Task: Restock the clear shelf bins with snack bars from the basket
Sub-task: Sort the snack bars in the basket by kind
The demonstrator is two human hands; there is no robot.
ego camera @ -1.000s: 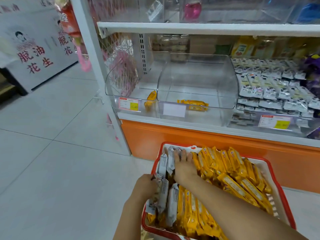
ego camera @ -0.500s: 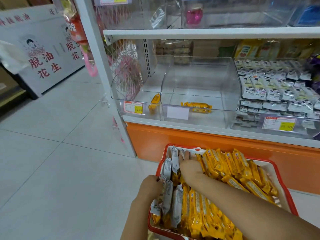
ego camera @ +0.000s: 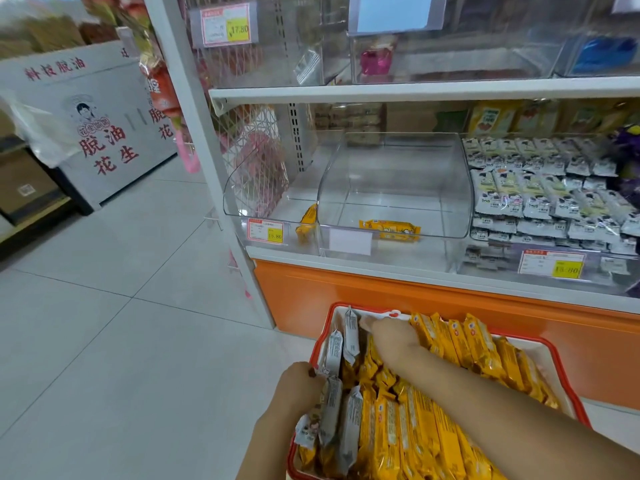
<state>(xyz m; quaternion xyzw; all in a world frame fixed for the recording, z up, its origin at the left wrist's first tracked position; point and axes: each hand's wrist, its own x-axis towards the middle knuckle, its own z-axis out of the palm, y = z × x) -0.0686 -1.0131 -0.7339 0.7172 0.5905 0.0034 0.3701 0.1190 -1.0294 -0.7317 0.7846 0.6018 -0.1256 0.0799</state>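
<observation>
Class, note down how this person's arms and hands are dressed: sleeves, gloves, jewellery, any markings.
The left forearm and right forearm are bare up to the frame's edge; no sleeves show. The left hand and right hand wear no gloves, and no watch, band or ring is visible. One nail on the left hand looks dark, perhaps polished.

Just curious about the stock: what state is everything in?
Middle bin, nearly empty, one yellow bar.
Left bin, holds one leaning bar.
Right bin, full of pale packets.
Basket, packed with bars.
Left hand, at basket's left edge, grip unclear.
Right hand, resting on bars.
</observation>
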